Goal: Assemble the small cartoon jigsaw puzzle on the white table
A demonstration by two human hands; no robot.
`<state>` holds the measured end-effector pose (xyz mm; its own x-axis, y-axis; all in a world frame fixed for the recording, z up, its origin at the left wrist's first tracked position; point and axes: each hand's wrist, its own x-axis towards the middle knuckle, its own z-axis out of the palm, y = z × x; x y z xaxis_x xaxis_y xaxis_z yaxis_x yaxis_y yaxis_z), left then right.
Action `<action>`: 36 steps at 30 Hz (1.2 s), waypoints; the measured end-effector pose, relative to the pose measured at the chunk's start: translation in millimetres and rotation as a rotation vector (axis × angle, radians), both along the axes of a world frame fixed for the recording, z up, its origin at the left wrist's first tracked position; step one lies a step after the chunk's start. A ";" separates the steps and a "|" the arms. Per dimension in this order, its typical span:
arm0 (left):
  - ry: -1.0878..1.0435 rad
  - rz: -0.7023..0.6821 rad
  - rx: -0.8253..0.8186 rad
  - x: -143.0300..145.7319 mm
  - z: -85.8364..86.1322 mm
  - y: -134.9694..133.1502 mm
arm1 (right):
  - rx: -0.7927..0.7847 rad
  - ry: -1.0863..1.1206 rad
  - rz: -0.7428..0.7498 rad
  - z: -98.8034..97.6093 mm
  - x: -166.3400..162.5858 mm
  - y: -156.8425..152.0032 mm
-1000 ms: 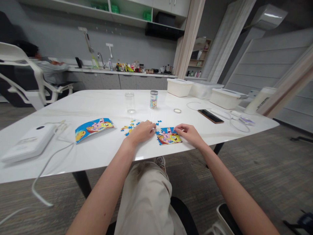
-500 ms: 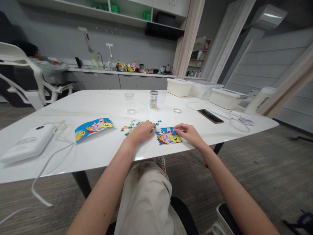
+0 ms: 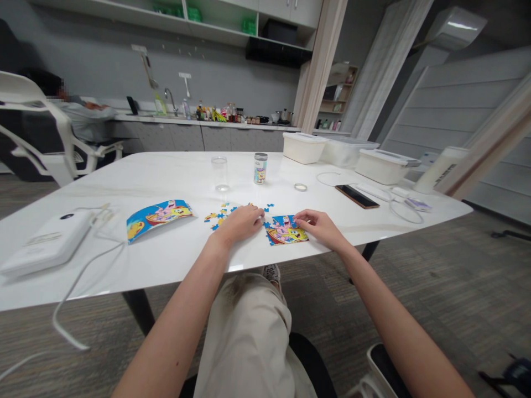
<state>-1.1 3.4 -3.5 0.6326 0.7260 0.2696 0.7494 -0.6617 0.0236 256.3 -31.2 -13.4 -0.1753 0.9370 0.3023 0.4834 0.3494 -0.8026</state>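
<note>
A partly assembled jigsaw puzzle (image 3: 285,232) with a colourful cartoon picture lies near the table's front edge. At its upper right corner, my right hand (image 3: 320,228) pinches a puzzle piece between thumb and forefinger; the fingers partly cover it. My left hand (image 3: 244,224) rests on the table just left of the puzzle with its fingers curled together, and what they hold, if anything, is hidden. Loose puzzle pieces (image 3: 215,218) lie scattered beside and behind this hand. Farther left is a curved picture sheet (image 3: 161,217) bearing a similar cartoon.
Behind the pieces stand a clear jar (image 3: 221,174) and a labelled can (image 3: 260,168), with a round lid (image 3: 301,187) nearby. A phone (image 3: 357,196), cables and storage boxes (image 3: 305,149) are at right. A white power bank (image 3: 47,243) lies left. A person (image 3: 89,119) sits beyond.
</note>
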 end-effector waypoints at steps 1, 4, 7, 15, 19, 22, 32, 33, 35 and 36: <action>-0.002 0.001 0.000 0.1 0.0 0.0 | -0.001 0.004 -0.001 0.0 -0.2 -0.2; -0.011 0.002 -0.004 0.3 0.1 -0.1 | -0.021 0.023 0.000 0.4 -1.1 -1.2; -0.018 0.003 -0.010 0.5 0.1 -0.3 | -0.033 0.033 0.002 1.3 -2.0 -2.1; -0.012 0.011 -0.021 0.8 2.0 -1.9 | 0.019 0.002 -0.005 2.0 -0.7 -0.6; -0.009 0.011 -0.032 1.4 2.9 -2.6 | 0.030 -0.004 0.000 0.5 0.7 1.1; -0.012 0.008 -0.029 1.3 2.3 -2.5 | 0.018 -0.033 -0.018 -0.6 1.3 1.7; -0.028 0.012 -0.024 1.3 1.8 -2.2 | -0.014 -0.046 -0.045 -2.4 1.1 1.1; -0.023 0.014 -0.025 1.3 2.1 -2.5 | -0.016 -0.044 -0.046 -2.2 0.9 1.0; -0.017 0.012 -0.027 1.2 2.4 -2.8 | -0.017 -0.044 -0.045 -1.4 0.2 0.4; -0.017 0.010 -0.028 1.1 2.4 -2.9 | -0.016 -0.043 -0.042 -0.7 -0.1 0.1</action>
<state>0.0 0.5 -1.1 0.6204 0.7399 0.2601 0.7555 -0.6528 0.0550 256.2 -31.1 -14.1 -0.1484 0.9484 0.2803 0.5311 0.3155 -0.7864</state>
